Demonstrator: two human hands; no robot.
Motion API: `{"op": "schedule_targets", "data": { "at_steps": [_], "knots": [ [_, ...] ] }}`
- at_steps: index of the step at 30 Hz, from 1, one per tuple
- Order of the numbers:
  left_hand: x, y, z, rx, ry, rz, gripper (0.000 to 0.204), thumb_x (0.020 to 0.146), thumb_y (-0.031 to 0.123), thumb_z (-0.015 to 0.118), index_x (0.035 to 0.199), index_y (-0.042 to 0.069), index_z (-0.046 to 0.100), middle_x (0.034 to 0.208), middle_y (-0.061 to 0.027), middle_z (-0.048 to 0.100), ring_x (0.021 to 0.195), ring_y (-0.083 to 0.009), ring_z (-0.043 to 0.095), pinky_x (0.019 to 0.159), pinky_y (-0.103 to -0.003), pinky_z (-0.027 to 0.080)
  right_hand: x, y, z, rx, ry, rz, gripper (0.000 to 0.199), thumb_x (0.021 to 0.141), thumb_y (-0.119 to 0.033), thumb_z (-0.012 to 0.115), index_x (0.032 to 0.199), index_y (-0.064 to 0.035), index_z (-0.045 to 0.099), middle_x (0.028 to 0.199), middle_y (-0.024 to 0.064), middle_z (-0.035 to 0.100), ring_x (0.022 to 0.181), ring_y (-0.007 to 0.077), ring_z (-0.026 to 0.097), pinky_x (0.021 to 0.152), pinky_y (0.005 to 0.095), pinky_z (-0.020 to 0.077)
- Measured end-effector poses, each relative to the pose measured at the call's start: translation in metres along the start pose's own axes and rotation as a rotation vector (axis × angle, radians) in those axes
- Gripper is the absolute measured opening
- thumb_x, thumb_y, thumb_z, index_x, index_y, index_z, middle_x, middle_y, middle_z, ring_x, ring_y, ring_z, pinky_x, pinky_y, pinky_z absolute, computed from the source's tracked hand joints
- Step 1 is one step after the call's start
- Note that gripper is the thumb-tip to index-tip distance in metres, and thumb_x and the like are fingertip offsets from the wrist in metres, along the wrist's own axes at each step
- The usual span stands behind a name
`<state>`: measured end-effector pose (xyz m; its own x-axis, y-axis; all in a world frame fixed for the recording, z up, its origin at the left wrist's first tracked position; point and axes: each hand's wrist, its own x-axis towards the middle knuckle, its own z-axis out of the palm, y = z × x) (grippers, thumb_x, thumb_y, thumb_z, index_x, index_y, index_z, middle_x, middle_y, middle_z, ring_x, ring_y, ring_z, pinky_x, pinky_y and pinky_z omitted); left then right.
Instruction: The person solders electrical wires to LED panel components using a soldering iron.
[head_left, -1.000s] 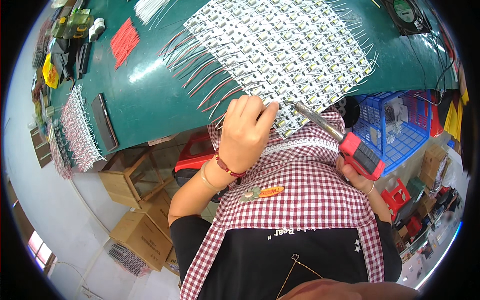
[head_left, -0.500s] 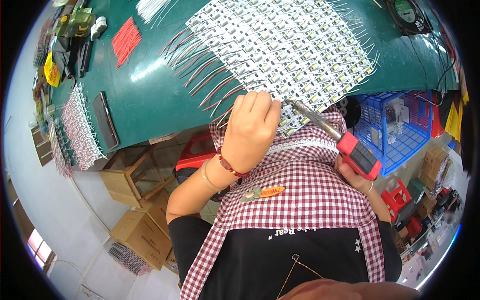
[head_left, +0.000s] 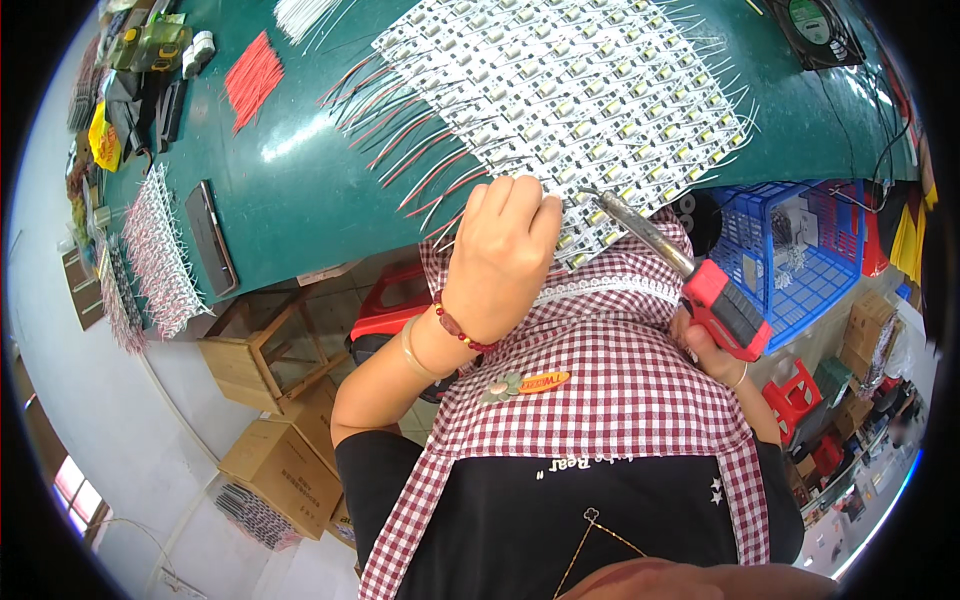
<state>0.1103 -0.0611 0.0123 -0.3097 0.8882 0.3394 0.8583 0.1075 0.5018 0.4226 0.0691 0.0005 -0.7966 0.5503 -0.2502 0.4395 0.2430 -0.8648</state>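
A white panel of small LED circuit boards (head_left: pixel 590 95) lies on the green table, its near corner jutting over the edge toward my lap. Red and white wires (head_left: pixel 425 165) fringe its left side. My left hand (head_left: pixel 503 255) is closed at the panel's near left edge, fingers pinched together and pointing down; whatever they pinch is hidden beneath them. Held in my right hand (head_left: pixel 700 350) is a soldering iron (head_left: pixel 728 308) with a red and black handle. Its metal tip points up and left, just over the near boards, right of my left fingers. Whether it touches cannot be told.
Red wires (head_left: pixel 255 82) and white wires (head_left: pixel 305 15) lie in bundles at the far left. Nearer are a phone (head_left: pixel 211 238) and a wired strip bundle (head_left: pixel 163 255). A blue basket (head_left: pixel 815 270) stands below the table's right edge; a black fan (head_left: pixel 815 30) sits far right.
The soldering iron has shifted slightly right, and its tip has moved a little up and away from my left fingers. My left hand stays almost in place.
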Motion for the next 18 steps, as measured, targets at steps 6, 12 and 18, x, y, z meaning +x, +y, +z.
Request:
{"op": "schedule_targets", "data": {
  "at_steps": [6, 12, 18],
  "knots": [
    [0.0001, 0.0021, -0.0008, 0.057, -0.005, 0.002, 0.022, 0.072, -0.001, 0.063, 0.094, 0.002, 0.068, 0.077, -0.0065, 0.046, 0.074, -0.0228, 0.051, 0.066, -0.035, 0.039, 0.0007, 0.0018, -0.0029, 0.072, -0.027, -0.024, 0.016, 0.073, -0.010, 0.072, 0.085, -0.0004, 0.067, 0.077, 0.0118, 0.065, 0.066, 0.0280, 0.063, 0.057, 0.0366, 0.0484],
    [-0.0027, -0.0006, 0.0003, 0.098, 0.000, 0.014, 0.021, 0.073, 0.000, 0.066, 0.093, 0.004, 0.067, 0.080, -0.0047, 0.050, 0.075, -0.0217, 0.053, 0.068, -0.035, 0.038, 0.0023, -0.0034, -0.0039, 0.071, -0.033, -0.034, 0.015, 0.074, -0.011, 0.071, 0.085, -0.0006, 0.067, 0.076, 0.0113, 0.065, 0.066, 0.0280, 0.063, 0.057, 0.0366, 0.0476],
    [-0.0091, 0.0032, 0.0003, 0.073, 0.182, -0.013, 0.026, 0.068, -0.003, 0.070, 0.092, 0.006, 0.068, 0.084, -0.0036, 0.055, 0.078, -0.0220, 0.054, 0.070, -0.035, 0.040, -0.0059, -0.0029, -0.0096, 0.024, -0.045, 0.020, 0.014, 0.074, -0.010, 0.071, 0.084, -0.0010, 0.067, 0.077, 0.0107, 0.065, 0.068, 0.0274, 0.063, 0.058, 0.0365, 0.0469]
  ]
}}
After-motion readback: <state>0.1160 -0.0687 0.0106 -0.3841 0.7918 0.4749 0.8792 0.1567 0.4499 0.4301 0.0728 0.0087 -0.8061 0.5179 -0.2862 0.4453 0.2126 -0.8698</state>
